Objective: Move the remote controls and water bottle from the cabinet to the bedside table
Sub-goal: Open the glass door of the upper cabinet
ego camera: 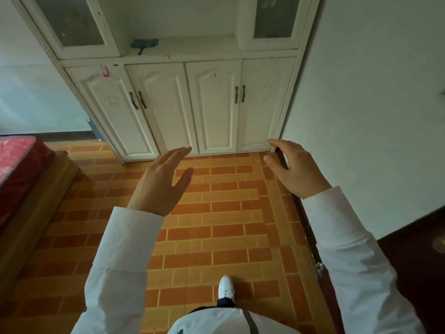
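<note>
Your left hand (163,182) and right hand (295,168) hover empty, fingers spread, near the far white cabinet (192,104), its doors closed.

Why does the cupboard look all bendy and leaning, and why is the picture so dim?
Head view: the wide-angle lens bows straight edges, so the white cabinet leans and splays outward; the corners darken, especially bottom right; light is soft and dull, with no hard shadows or glare; the left hand and right hand look slightly soft.
</note>
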The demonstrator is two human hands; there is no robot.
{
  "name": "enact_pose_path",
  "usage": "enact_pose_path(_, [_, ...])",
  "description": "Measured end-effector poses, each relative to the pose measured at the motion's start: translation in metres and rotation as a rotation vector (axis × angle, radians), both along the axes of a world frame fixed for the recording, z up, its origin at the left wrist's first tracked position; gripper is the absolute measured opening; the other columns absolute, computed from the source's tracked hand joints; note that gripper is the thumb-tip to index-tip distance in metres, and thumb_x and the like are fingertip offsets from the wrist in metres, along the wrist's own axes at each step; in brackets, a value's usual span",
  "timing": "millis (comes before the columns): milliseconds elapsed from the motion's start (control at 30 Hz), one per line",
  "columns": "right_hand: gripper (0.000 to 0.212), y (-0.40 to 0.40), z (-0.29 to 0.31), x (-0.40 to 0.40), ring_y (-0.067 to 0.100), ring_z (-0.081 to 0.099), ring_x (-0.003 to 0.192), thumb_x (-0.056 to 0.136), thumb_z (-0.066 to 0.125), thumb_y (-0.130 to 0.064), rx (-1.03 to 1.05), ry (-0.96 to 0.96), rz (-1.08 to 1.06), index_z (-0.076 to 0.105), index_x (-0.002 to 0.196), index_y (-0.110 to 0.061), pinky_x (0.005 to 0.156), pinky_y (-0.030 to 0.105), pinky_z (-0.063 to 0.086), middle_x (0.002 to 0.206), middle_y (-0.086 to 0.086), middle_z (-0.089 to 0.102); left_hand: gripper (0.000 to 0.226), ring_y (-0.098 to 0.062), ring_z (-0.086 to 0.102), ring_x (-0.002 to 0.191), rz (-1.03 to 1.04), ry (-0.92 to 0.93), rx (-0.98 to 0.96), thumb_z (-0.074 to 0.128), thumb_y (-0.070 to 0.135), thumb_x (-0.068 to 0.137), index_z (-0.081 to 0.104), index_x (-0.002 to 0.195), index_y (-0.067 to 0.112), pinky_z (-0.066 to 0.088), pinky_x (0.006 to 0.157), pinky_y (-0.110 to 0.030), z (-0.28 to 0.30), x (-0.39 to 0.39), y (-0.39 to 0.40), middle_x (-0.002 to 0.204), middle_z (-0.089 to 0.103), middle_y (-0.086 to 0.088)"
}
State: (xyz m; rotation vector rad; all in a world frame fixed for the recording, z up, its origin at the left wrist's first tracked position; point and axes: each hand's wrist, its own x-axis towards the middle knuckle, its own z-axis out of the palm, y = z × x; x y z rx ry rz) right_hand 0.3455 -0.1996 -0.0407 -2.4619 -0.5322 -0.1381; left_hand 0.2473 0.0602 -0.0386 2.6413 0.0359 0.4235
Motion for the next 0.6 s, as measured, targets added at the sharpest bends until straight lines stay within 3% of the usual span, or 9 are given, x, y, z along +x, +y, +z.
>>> enact_pose_path(167, [0.047, 0.028, 0.004, 0.074, 0.019, 0.044, 0.131, 0.094, 0.049, -0.037, 0.018, 0.0, -0.002, 0.044, 0.137, -0.021, 0.106, 0.032, 0.036, 0.141, 0.003, 0.048, 0.045, -0.021, 0.05, 0.124, -0.029, -0.021, -0.026, 0.052, 0.028, 0.093, 0.045, 0.137, 0.021, 0.038, 0.102, -0.032, 0.004, 0.082, 0.024, 0.138, 0.051, -0.002])
enact_pose_path(600, [0.048, 0.069, -0.021, 0.228, 0.018, 0.042, 0.131, 0.093, 0.049, -0.039, 0.038, 0.112, -0.004, 0.042, 0.138, -0.023, 0.107, 0.033, 0.036, 0.144, 0.001, 0.045, 0.045, -0.018, 0.045, 0.129, -0.038, 0.053, -0.039, 0.052, 0.029, 0.093, 0.044, 0.138, 0.023, 0.034, 0.104, -0.029, -0.017, 0.242, 0.069, 0.139, 0.05, 0.0])
